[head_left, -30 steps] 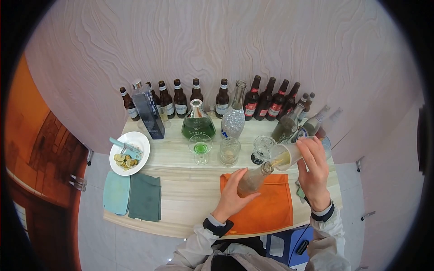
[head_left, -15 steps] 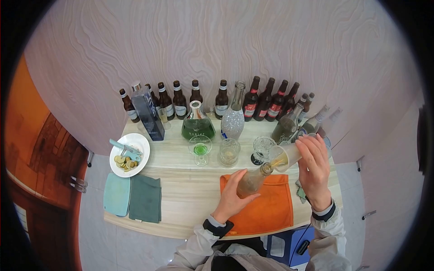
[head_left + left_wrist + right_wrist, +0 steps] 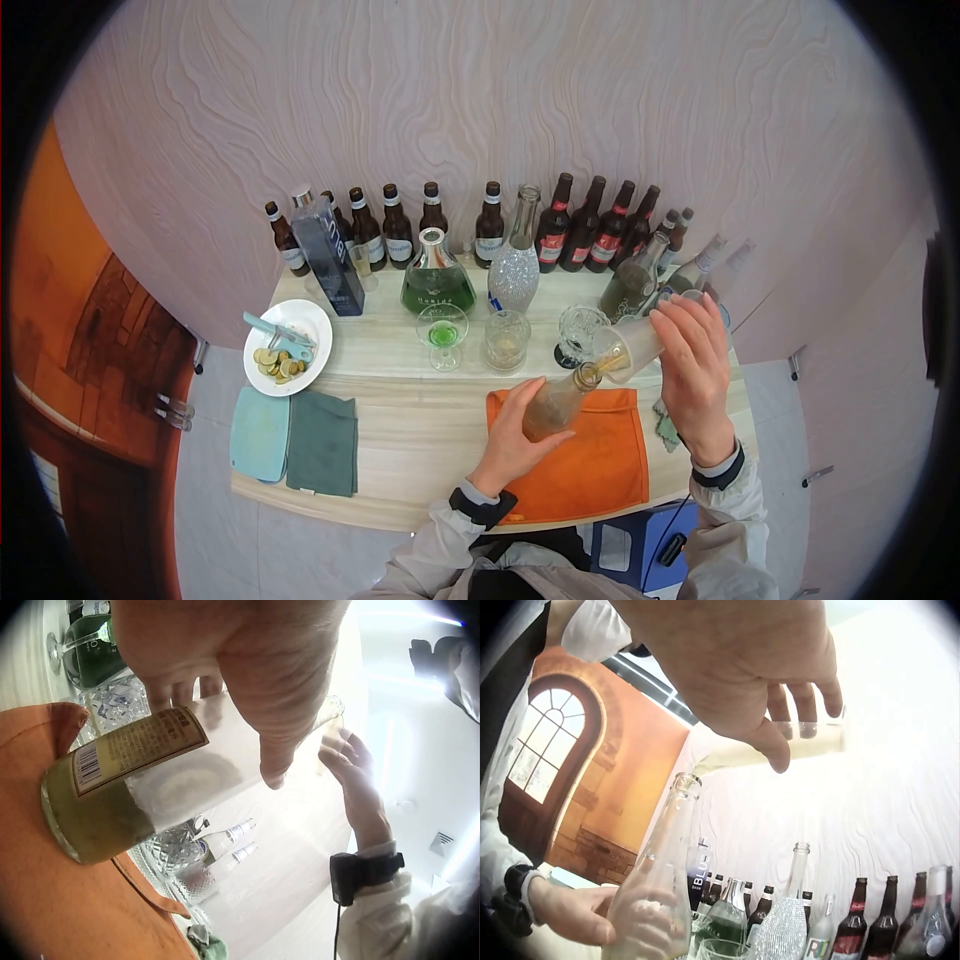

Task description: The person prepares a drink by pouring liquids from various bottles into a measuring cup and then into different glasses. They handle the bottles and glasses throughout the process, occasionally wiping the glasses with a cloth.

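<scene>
In the head view the left hand (image 3: 515, 445) grips a clear glass bottle (image 3: 552, 408), tilted with its neck up to the right above an orange cloth (image 3: 610, 460). The left wrist view shows a yellow label on the bottle (image 3: 112, 802) and cloudy liquid at its base. The right hand (image 3: 695, 385) holds a clear cup (image 3: 632, 350) tipped toward the left, its rim at the bottle's mouth. Pale yellow liquid lies along the cup's lower side, at the bottle's opening. In the right wrist view, fingers and thumb wrap the cup (image 3: 817, 742).
Behind the hands stand a stemmed glass (image 3: 443, 335) with green liquid, a tumbler (image 3: 507, 345), a green decanter (image 3: 437, 285), a glittery bottle (image 3: 515, 275) and several brown bottles. At the left are a plate (image 3: 318, 325) of sliced fruit, a light board (image 3: 258, 440) and a green cloth (image 3: 322, 445).
Both hands keep their grips on the bottle and the cup, nearly in place. The cup's far end has risen slightly, and the view has shifted a little.
</scene>
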Demonstrator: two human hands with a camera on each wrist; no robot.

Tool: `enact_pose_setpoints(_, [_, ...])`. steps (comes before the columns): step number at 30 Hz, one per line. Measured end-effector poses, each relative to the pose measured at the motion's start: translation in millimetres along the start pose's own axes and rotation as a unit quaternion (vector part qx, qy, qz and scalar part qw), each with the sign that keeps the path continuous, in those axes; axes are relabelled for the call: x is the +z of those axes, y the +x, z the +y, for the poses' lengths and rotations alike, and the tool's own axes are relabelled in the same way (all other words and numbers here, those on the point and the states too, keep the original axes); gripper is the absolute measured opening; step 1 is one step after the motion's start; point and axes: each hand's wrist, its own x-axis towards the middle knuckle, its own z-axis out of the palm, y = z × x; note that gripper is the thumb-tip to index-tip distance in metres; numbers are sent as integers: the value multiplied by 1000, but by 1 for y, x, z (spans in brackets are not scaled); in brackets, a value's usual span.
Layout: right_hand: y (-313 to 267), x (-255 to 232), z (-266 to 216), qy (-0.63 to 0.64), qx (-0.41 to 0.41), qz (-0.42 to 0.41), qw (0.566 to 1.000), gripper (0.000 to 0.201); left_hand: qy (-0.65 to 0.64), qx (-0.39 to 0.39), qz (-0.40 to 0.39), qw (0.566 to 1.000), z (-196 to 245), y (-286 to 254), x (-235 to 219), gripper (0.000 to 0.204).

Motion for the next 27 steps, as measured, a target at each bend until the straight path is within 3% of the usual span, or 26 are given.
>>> enact_pose_setpoints(20, [21,-23,-13,-67,-71,-30,995,51,-5,-6,-10,1000,3,0,-1,90])
enact_pose_setpoints(27, [42,-33,-20,-88,-151,-60,983,47,-17,-7,-9,1000,3,0,-1,90])
